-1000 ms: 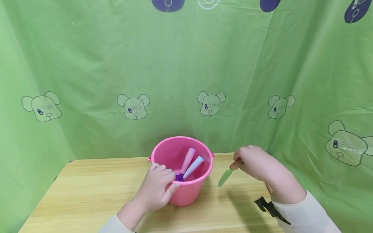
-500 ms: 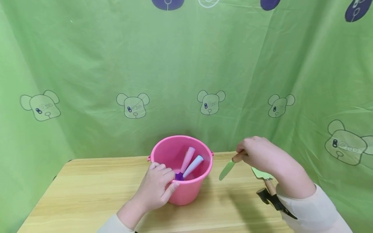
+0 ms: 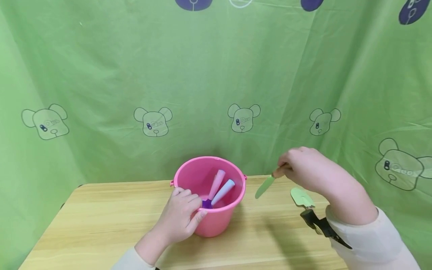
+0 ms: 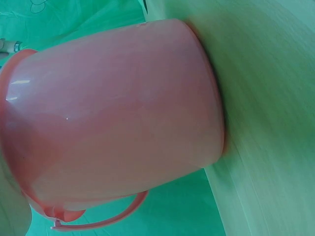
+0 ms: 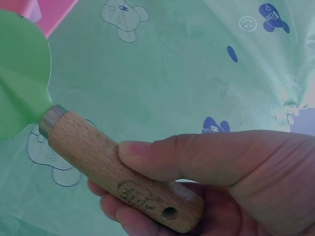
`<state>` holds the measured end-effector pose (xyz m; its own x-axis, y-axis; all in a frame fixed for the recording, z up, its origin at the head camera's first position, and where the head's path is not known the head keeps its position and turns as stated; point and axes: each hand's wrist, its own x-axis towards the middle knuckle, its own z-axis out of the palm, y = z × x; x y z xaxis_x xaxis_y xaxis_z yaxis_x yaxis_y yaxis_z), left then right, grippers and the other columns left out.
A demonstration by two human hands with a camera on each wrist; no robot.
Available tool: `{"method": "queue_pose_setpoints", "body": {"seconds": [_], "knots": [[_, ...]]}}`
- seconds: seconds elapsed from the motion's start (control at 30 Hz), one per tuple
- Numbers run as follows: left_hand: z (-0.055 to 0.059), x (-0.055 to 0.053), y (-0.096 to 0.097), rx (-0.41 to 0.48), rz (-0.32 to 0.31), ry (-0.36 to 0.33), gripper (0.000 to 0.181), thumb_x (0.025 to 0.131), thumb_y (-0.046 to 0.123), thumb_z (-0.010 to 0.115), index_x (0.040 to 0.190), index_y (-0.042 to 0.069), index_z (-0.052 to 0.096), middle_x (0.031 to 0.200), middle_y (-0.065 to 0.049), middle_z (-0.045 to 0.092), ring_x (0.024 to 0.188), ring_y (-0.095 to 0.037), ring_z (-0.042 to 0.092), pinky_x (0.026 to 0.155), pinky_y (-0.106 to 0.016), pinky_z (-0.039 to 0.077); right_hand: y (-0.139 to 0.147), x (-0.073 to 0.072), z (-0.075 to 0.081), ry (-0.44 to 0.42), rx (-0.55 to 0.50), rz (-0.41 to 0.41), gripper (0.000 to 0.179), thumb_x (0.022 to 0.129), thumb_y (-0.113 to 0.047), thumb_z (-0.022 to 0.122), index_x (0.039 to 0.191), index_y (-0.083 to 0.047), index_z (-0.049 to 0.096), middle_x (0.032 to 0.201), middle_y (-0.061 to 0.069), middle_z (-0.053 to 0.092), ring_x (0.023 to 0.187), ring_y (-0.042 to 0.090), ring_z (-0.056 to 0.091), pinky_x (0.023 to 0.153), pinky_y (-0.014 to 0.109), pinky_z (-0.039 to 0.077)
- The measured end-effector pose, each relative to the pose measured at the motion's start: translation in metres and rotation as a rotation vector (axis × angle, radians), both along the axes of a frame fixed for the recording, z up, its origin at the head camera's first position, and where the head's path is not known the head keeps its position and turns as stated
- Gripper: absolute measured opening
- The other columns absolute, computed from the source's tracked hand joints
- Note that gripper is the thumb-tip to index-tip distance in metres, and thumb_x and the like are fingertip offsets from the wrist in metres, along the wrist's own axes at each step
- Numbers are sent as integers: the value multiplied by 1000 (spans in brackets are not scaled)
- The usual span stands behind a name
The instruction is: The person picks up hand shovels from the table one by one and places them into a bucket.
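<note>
My left hand (image 3: 179, 218) grips the near left rim of a pink bucket (image 3: 216, 222), fingers over the edge and thumb outside. The bucket stands upright on the table, and its wall (image 4: 118, 113) fills the left wrist view. Inside lean a pink handle (image 3: 216, 183) and a light blue handle (image 3: 224, 191), with a purple part at their lower ends. Right of the bucket, above the table, my right hand (image 3: 305, 168) holds a green garden trowel (image 3: 265, 186) by its wooden handle (image 5: 88, 147), blade pointing down and left. The thumb lies along the handle.
A second green trowel (image 3: 301, 196) lies on the wooden table (image 3: 111, 225) under my right forearm, its handle hidden behind a black wrist mount (image 3: 320, 225). A green curtain (image 3: 202, 75) with bear prints hangs behind and at the sides.
My right hand has risen and moved right and away with the trowel. The second trowel, hidden earlier, now shows beneath the forearm. My left hand stays on the bucket rim.
</note>
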<state>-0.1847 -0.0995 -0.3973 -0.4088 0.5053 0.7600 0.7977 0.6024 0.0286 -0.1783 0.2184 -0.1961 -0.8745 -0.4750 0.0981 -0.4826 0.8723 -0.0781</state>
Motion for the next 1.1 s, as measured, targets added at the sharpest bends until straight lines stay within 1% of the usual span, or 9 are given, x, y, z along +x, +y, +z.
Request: {"method": "queue_pose_setpoints", "body": {"seconds": [0.1,0.17,0.33,0.43,0.53,0.6,0.8,1.0,1.1], "knots": [[0,0,0,5,-4,1,34,103,39,44,75,21,51,68,11,44,66,-9,38,74,-32,32,-1,2,8,35,7,7,16,89,-12,75,76,-22,71,79,-11,68,62,9,49,58,31,43],[-1,0,0,9,-6,3,34,103,39,44,75,21,50,67,11,43,66,-9,37,74,-32,32,-2,3,13,47,3,7,15,89,-12,75,77,-21,72,79,-11,68,63,9,50,59,31,43],[-1,0,-1,13,-8,5,36,103,40,42,74,21,50,67,11,42,65,-9,37,73,-32,32,-5,5,25,50,-4,12,16,90,-7,72,81,-21,74,87,-9,73,61,9,48,56,31,42],[-2,0,-1,14,-8,6,36,104,40,41,74,21,50,68,11,42,65,-9,37,73,-32,32,-7,6,31,73,-3,20,17,89,-8,73,80,-22,74,86,-11,72,59,10,45,55,30,39],[-2,0,-1,15,-6,8,36,104,40,41,75,21,50,68,11,42,65,-9,37,73,-33,32,-10,6,36,104,-6,29,17,89,-8,74,81,-23,75,84,-11,72,60,10,45,56,31,40],[-2,0,-1,16,-6,10,35,103,40,42,75,21,50,68,11,43,66,-9,37,73,-33,32,-12,5,39,117,-6,33,17,89,-7,73,83,-22,76,86,-11,72,62,10,49,59,32,42],[0,0,1,12,-12,10,35,103,40,42,76,20,52,69,11,44,66,-9,38,74,-33,32,-15,5,44,113,-5,30,18,92,-2,67,91,-17,78,93,-10,75,68,8,57,63,33,46],[0,0,1,1,-7,3,35,103,40,42,76,21,52,69,11,44,66,-9,38,74,-33,32,-18,5,43,149,-18,61,9,90,-9,74,92,-16,78,92,-9,74,77,10,65,69,37,52],[0,0,1,-4,-3,0,34,103,39,43,76,21,52,69,11,44,67,-9,38,74,-33,32,-21,4,42,158,-27,77,5,88,-14,77,93,-16,78,92,-8,74,80,12,67,72,40,54]]}}
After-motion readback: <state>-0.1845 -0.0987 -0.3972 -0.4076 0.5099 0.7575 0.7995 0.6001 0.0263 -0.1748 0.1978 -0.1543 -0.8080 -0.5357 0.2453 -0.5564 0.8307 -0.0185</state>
